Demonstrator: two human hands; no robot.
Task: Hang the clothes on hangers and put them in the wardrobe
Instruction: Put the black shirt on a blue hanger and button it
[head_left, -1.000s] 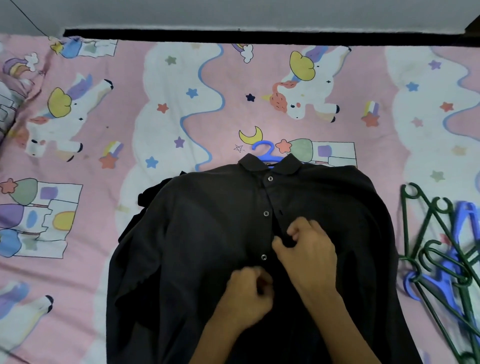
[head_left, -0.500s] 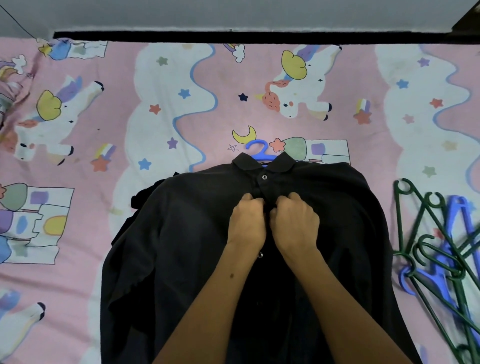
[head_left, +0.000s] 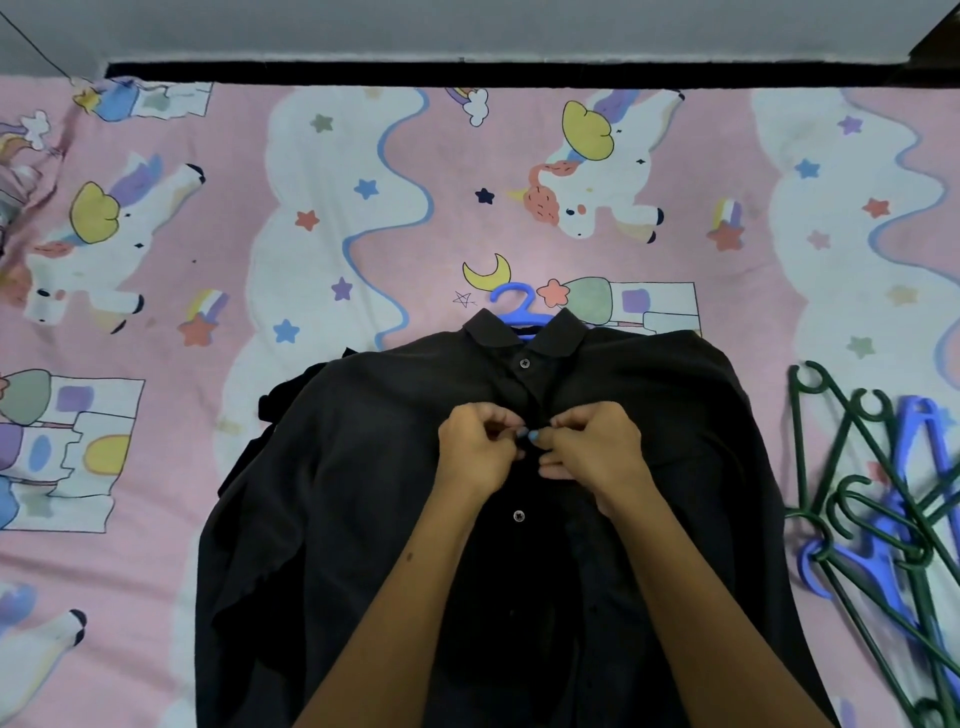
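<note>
A black button-up shirt (head_left: 363, 493) lies flat on the bed, collar pointing away from me. The hook of a blue hanger (head_left: 511, 304) sticks out of the collar; the rest of the hanger is hidden inside the shirt. My left hand (head_left: 478, 452) and my right hand (head_left: 592, 452) meet at the shirt's front placket, below the top button. Both pinch the placket edges with curled fingers. One button shows above the hands and one below.
A pile of several dark green hangers (head_left: 852, 499) and blue hangers (head_left: 914, 441) lies on the bed at the right. The pink unicorn bedsheet (head_left: 311, 208) spreads around the shirt. A dark gap and a grey wall run along the bed's far edge.
Both hands moved up the placket from the lower buttons to just below the top button. The view has shifted slightly.
</note>
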